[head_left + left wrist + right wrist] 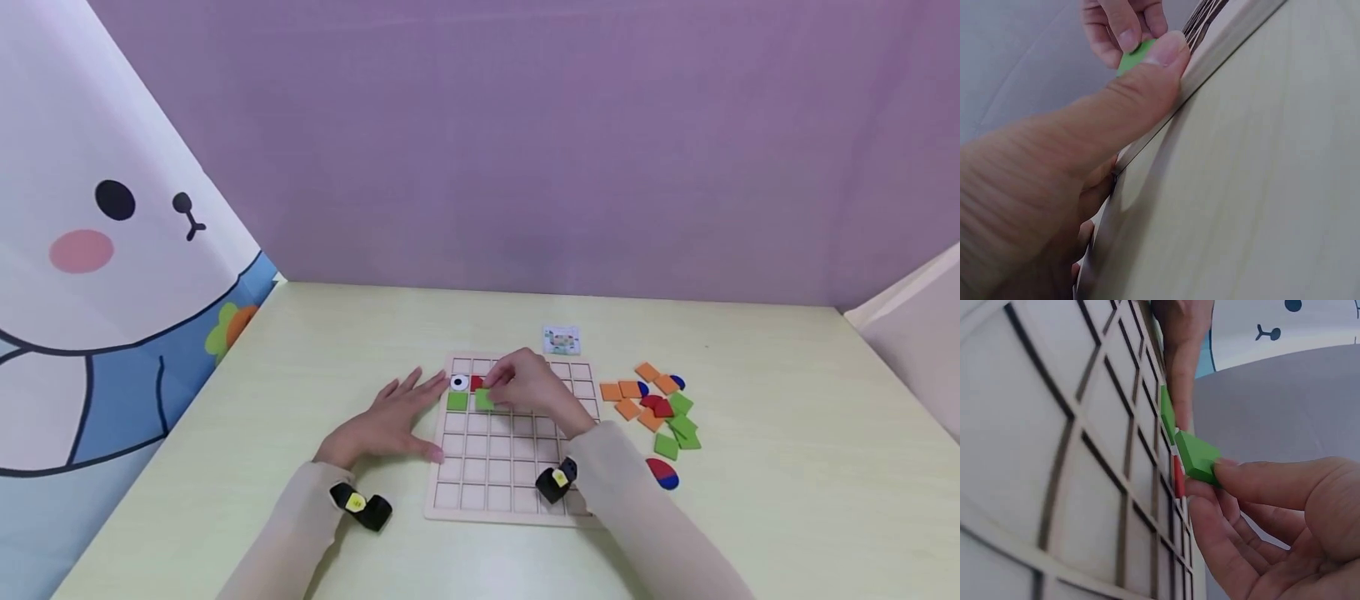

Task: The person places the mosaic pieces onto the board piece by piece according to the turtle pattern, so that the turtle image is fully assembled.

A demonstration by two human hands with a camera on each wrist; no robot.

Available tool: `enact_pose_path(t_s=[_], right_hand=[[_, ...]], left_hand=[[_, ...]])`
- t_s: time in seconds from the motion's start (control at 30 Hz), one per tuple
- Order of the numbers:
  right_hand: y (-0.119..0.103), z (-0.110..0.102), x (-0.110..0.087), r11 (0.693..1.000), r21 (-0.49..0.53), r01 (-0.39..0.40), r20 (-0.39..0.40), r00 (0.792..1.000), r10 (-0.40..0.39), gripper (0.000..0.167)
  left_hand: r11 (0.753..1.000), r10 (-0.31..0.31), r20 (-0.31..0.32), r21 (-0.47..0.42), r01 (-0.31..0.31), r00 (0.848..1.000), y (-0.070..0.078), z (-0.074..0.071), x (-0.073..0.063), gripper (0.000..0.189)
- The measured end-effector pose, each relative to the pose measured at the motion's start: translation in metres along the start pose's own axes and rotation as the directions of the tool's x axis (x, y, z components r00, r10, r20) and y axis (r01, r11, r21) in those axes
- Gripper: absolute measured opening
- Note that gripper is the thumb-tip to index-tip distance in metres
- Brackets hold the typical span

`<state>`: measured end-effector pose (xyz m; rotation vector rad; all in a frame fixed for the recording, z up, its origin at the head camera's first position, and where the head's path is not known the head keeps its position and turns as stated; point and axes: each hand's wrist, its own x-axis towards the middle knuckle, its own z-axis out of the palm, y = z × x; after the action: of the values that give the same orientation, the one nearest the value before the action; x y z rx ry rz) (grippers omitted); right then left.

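A pale wooden grid board (474, 472) lies on the table. My right hand (528, 382) pinches a green square tile (1199, 457) between thumb and fingers, tilted just above the board's upper left cells. In the grid's left column sit a white tile with a black dot (459, 382) and, below it, another green square tile (457, 402). A red tile (476, 383) lies beside the dotted one, partly covered by my right hand. My left hand (386, 427) is spread with straight fingers along the board's left edge, its thumb (1154, 69) at the side.
Right of the board lie loose pieces: several orange squares (627, 409), several green tiles (666, 447), red pieces (663, 408) and a red-and-blue piece (663, 473). A small printed picture card (562, 340) is behind the board. A purple cloth wall (525, 167) stands at the back.
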<state>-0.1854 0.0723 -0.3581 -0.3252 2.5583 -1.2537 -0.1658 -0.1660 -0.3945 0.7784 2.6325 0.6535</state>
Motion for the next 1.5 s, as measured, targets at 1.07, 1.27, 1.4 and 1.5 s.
enact_pose_path(t_s=[1.07,1.27,1.4,1.5], right_hand=[[0.001,0.018,0.006,0.997,-0.077,0.022,-0.092,0.995,-0.029,0.005],[0.001,0.018,0.006,0.997,-0.068,0.026,-0.102,0.994,-0.033,0.004],[0.000,0.018,0.005,0.998,-0.055,0.023,-0.103,0.994,-0.028,0.005],[-0.001,0.018,0.005,0.999,-0.048,0.024,-0.104,0.994,-0.029,0.006]], left_hand=[[1.000,0.009,-0.002,-0.016,-0.010,1.000,0.000,0.000,0.001,0.109],[1.000,0.002,0.001,-0.024,-0.002,1.000,0.000,-0.001,0.002,0.109],[1.000,0.002,0.001,-0.021,-0.002,1.000,-0.001,-0.001,0.002,0.109],[1.000,0.002,-0.001,-0.020,-0.002,1.000,-0.002,-0.001,0.003,0.109]])
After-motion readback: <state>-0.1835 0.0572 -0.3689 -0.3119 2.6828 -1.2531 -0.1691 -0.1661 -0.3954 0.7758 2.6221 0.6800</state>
